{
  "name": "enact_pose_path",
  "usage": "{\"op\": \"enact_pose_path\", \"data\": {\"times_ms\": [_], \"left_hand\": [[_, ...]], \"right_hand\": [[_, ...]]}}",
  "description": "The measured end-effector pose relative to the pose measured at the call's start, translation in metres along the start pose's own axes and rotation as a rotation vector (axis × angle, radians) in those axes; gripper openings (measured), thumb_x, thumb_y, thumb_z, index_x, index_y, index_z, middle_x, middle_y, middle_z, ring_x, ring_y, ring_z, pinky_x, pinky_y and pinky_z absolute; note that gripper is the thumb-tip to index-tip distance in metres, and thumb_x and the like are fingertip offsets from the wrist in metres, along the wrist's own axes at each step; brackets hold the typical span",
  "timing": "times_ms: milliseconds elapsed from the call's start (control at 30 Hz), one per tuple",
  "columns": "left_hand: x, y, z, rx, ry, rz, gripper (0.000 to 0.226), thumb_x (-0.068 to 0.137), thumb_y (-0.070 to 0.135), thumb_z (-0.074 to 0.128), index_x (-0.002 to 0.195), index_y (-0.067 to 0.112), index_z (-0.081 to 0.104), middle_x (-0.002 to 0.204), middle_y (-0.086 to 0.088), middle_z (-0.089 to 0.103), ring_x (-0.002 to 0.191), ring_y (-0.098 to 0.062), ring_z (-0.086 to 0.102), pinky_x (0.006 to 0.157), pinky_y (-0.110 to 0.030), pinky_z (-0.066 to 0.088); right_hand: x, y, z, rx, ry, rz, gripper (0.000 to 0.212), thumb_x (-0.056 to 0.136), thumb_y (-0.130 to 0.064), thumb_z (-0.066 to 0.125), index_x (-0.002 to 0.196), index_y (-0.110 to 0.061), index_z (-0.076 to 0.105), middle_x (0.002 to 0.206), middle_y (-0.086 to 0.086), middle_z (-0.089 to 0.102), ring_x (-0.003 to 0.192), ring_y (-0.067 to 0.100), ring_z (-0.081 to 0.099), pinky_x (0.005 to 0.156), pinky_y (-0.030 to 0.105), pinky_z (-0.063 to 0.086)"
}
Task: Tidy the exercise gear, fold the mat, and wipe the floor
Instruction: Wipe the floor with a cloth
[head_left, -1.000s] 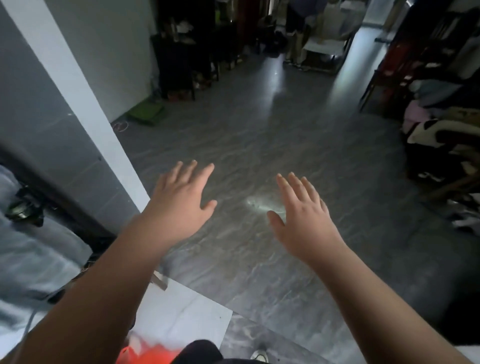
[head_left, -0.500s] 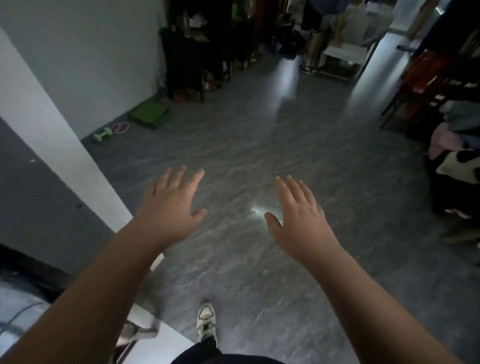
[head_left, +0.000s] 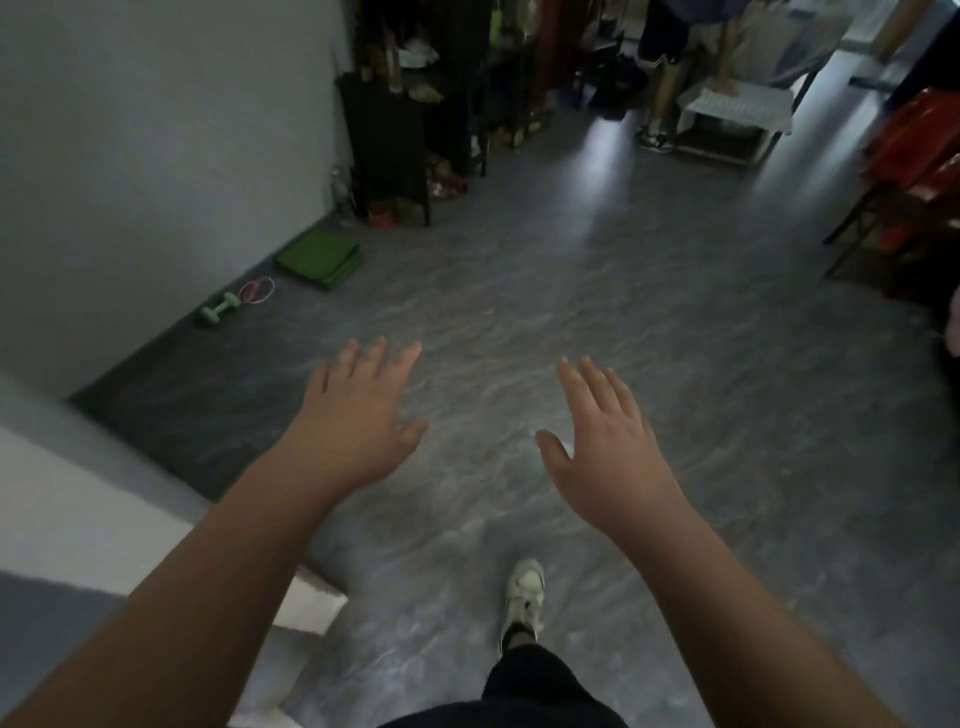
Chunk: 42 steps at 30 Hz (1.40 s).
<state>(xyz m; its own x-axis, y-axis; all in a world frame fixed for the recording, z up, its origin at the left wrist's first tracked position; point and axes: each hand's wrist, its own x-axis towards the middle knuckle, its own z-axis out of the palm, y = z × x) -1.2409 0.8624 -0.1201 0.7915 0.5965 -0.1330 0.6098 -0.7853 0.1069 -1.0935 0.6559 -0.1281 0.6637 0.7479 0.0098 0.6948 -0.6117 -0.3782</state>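
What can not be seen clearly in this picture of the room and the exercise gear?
Head view only:
- Coloured loops beside the green dumbbell: too small to identify.
- Folded green mat: number of layers unclear, distant.
- Dark shelf contents: dim and blurred.
- Standing person: upper body cut off by the top edge.
- Left hand, right hand: palms face away, unseen.

The dumbbell (head_left: 219, 308) lies on the floor (head_left: 597, 322) along the left wall (head_left: 156, 130). The loop bands (head_left: 256, 290) lie just beyond it. The folded mat (head_left: 319, 257) lies farther along the wall, before the shelf unit (head_left: 389, 150). The chair (head_left: 904, 176) stands at far right, well apart from these.
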Motion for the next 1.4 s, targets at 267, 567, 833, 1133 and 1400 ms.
{"op": "enact_pose_path", "data": {"times_ms": [267, 567, 833, 1133, 1400], "left_hand": [[0.204, 0.006, -0.023, -0.004, 0.024, -0.048, 0.084, 0.092, 0.058, 0.048, 0.154, 0.039, -0.004, 0.165, -0.002, 0.0, 0.152, -0.028, -0.001, 0.121, -0.052, 0.008], [0.415, -0.007, -0.08, -0.05, 0.067, -0.138, 0.082, 0.094, 0.058, 0.045, 0.153, 0.04, -0.008, 0.165, 0.0, -0.003, 0.151, -0.025, -0.005, 0.122, -0.051, 0.007], [0.584, -0.081, -0.087, -0.111, 0.066, -0.227, 0.081, 0.094, 0.057, 0.044, 0.154, 0.039, -0.008, 0.165, -0.002, -0.004, 0.151, -0.026, -0.006, 0.122, -0.051, 0.007], [0.816, -0.194, -0.136, -0.124, 0.076, -0.253, 0.083, 0.094, 0.057, 0.046, 0.155, 0.037, -0.007, 0.166, -0.002, -0.003, 0.151, -0.027, -0.002, 0.121, -0.05, 0.006], [1.02, -0.23, -0.171, -0.088, 0.051, -0.143, 0.083, 0.093, 0.058, 0.045, 0.154, 0.038, -0.009, 0.165, -0.001, -0.002, 0.151, -0.027, -0.001, 0.121, -0.051, 0.009]], "right_hand": [[0.212, 0.053, -0.006, 0.015, 0.012, -0.048, 0.077, 0.097, -0.049, 0.048, 0.158, -0.029, 0.005, 0.167, -0.001, 0.006, 0.153, 0.021, -0.002, 0.124, 0.042, 0.013], [0.471, 0.059, -0.037, -0.012, -0.054, -0.185, 0.078, 0.097, -0.049, 0.047, 0.158, -0.028, 0.004, 0.167, -0.001, 0.004, 0.153, 0.021, -0.002, 0.124, 0.042, 0.012], [0.67, 0.023, -0.018, -0.017, -0.115, -0.269, 0.077, 0.098, -0.048, 0.047, 0.158, -0.031, 0.001, 0.167, -0.002, 0.001, 0.153, 0.02, -0.003, 0.124, 0.044, 0.014], [0.92, -0.038, 0.0, -0.018, -0.119, -0.24, 0.076, 0.098, -0.048, 0.047, 0.158, -0.032, 0.002, 0.167, -0.005, 0.0, 0.153, 0.019, -0.005, 0.124, 0.043, 0.013], [1.103, -0.04, 0.01, 0.017, -0.09, -0.178, 0.076, 0.098, -0.047, 0.047, 0.157, -0.032, 0.001, 0.167, -0.005, -0.001, 0.153, 0.018, -0.006, 0.124, 0.041, 0.013]]}}
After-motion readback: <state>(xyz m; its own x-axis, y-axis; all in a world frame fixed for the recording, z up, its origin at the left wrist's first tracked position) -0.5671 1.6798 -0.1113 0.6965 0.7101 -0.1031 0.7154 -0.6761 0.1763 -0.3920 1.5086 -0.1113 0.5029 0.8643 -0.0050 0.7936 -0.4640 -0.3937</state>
